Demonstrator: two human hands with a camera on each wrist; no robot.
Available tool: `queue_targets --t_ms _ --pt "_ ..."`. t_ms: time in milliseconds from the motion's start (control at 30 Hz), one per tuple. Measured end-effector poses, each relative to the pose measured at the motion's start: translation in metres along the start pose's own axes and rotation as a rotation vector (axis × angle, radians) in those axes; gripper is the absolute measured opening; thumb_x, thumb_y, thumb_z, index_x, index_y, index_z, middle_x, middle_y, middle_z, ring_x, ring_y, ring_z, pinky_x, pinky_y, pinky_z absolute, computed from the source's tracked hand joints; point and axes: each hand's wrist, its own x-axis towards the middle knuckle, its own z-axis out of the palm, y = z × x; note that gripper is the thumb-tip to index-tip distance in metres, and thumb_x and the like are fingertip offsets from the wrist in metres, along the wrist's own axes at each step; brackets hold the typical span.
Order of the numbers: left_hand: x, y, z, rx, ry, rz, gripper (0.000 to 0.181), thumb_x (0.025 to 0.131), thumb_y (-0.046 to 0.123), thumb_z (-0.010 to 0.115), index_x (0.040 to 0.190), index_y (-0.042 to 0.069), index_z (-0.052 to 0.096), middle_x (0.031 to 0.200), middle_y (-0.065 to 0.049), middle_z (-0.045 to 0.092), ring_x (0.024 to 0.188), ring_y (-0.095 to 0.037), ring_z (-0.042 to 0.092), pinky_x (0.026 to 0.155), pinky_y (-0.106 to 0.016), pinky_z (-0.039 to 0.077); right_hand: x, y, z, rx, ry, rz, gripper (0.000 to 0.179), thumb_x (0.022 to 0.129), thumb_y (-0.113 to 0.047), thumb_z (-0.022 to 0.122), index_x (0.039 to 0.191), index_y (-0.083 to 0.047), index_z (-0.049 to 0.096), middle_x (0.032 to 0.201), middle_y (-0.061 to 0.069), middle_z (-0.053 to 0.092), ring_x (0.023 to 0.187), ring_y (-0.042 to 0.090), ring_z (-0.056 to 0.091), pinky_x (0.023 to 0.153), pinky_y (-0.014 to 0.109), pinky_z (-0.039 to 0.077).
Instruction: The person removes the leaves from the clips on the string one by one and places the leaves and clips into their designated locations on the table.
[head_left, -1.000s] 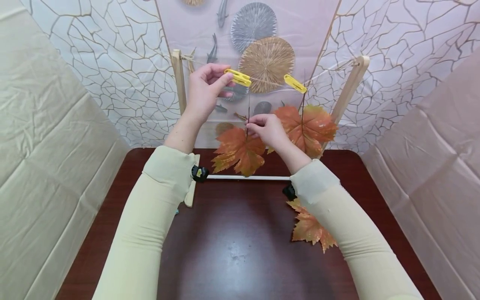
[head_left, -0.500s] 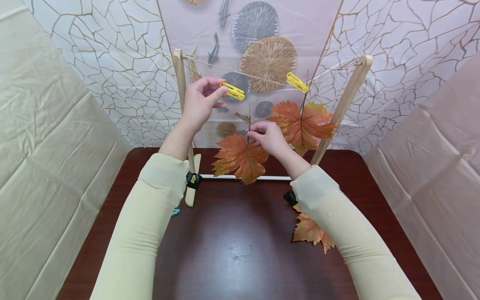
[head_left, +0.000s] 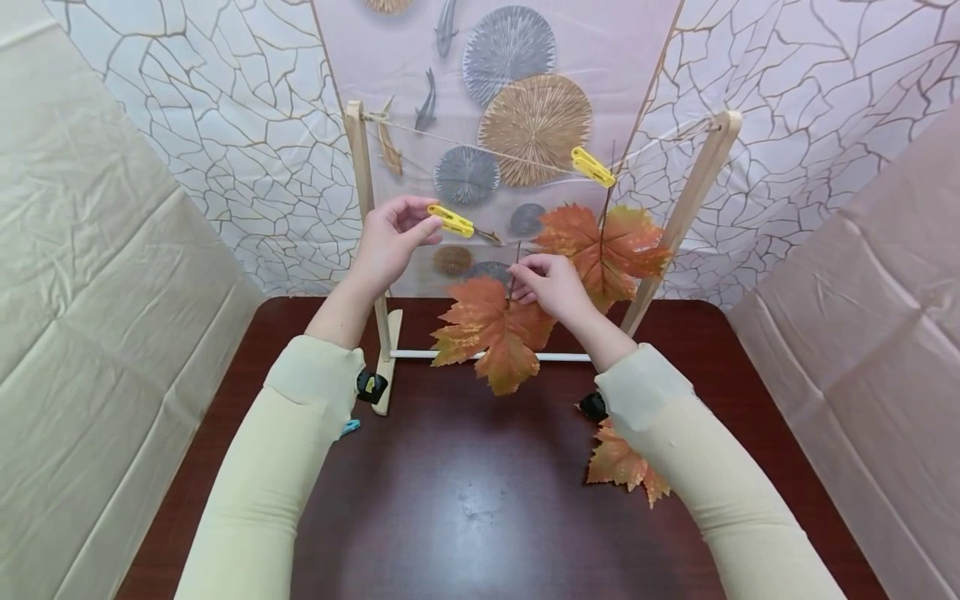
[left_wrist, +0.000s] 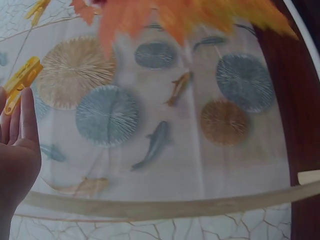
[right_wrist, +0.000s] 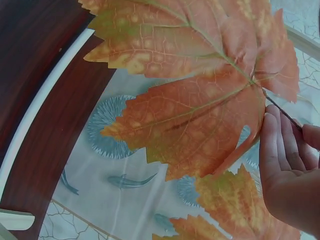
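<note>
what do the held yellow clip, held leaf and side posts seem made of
Held yellow clip: probably plastic, smooth and uniformly coloured. Held leaf: perhaps printed fabric, fairly matte, with mottled colour and veins. Side posts: apparently bare wood, pale tan, little shine.

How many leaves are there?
3 visible: one leaf in the right hand, another leaf hanging from the string, a third leaf on the table; the right sleeve may hide more.

The table [head_left: 465, 517] bears stand [head_left: 412, 355], leaf [head_left: 624, 461], and probably a blue clip [head_left: 350, 427].
</note>
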Motion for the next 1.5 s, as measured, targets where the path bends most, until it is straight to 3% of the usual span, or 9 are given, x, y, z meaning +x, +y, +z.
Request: queue_targets --t_ms 233,467,600,800,1000,1233,1500 --pt "-0.012 -0.019 -0.012 0.013 -0.045 -0.050 0.035 0.087 0.001 0.062 0.120 -0.008 0.053 0.096 0.000 0.062 0.085 -0.006 0.063 0.080 -0.020 0.054 -0.011 0.007 -0.010 0.013 0.044 -0.013 0.022 0.091 -0.012 0.060 0.102 0.006 0.066 0.078 0.008 0.068 0.061 0.007 0.063 0.062 0.024 0.056" --pt "-0.025 -0.040 -0.026 0.017 -0.051 -0.071 0.030 0.084 -0.003 0.063 0.112 -0.005 0.053 0.093 0.009 0.059 0.086 -0.002 0.059 0.078 -0.012 0.049 -0.021 0.019 -0.022 0.092 0.061 0.014 0.024 0.091 -0.009 0.060 0.109 0.006 0.061 0.073 -0.008 0.066 0.061 0.005 0.064 0.059 0.024 0.056" --pt "-0.034 -0.052 -0.036 0.043 -0.071 -0.123 0.027 0.085 -0.001 0.062 0.110 -0.001 0.053 0.095 0.009 0.058 0.089 -0.003 0.059 0.078 -0.013 0.049 -0.027 0.028 -0.028 0.122 0.056 0.038 0.023 0.093 -0.012 0.057 0.107 0.007 0.059 0.071 -0.009 0.063 0.060 0.006 0.064 0.060 0.024 0.056" --pt "-0.050 -0.072 -0.056 0.176 -0.070 -0.207 0.033 0.086 0.006 0.064 0.114 -0.003 0.052 0.106 -0.004 0.061 0.090 0.001 0.059 0.077 -0.012 0.050 -0.042 0.040 -0.040 0.109 0.055 0.065 0.024 0.094 -0.014 0.055 0.106 0.007 0.058 0.072 -0.004 0.064 0.062 0.007 0.065 0.062 0.025 0.057" --pt "-0.068 -0.093 -0.075 0.309 -0.058 -0.231 0.035 0.085 0.014 0.068 0.113 -0.003 0.055 0.114 -0.019 0.063 0.088 0.004 0.059 0.078 -0.012 0.050 -0.055 0.051 -0.055 0.072 0.086 0.105 0.030 0.093 -0.016 0.057 0.107 0.010 0.058 0.071 -0.004 0.066 0.061 0.007 0.066 0.061 0.026 0.057" --pt "-0.089 -0.117 -0.098 0.351 -0.042 -0.271 0.033 0.084 0.013 0.068 0.110 -0.004 0.055 0.114 -0.025 0.063 0.085 0.006 0.059 0.075 -0.011 0.050 -0.071 0.070 -0.069 0.089 0.116 0.126 0.030 0.093 -0.013 0.056 0.106 0.014 0.056 0.065 -0.008 0.065 0.059 0.006 0.065 0.059 0.025 0.056" --pt "-0.108 -0.141 -0.118 0.400 -0.024 -0.316 0.034 0.085 0.013 0.068 0.110 -0.005 0.053 0.115 -0.026 0.062 0.086 0.005 0.059 0.075 -0.011 0.050 -0.093 0.100 -0.088 0.121 0.141 0.135 0.021 0.094 -0.009 0.054 0.100 0.011 0.056 0.064 -0.011 0.066 0.059 0.006 0.066 0.058 0.024 0.056"
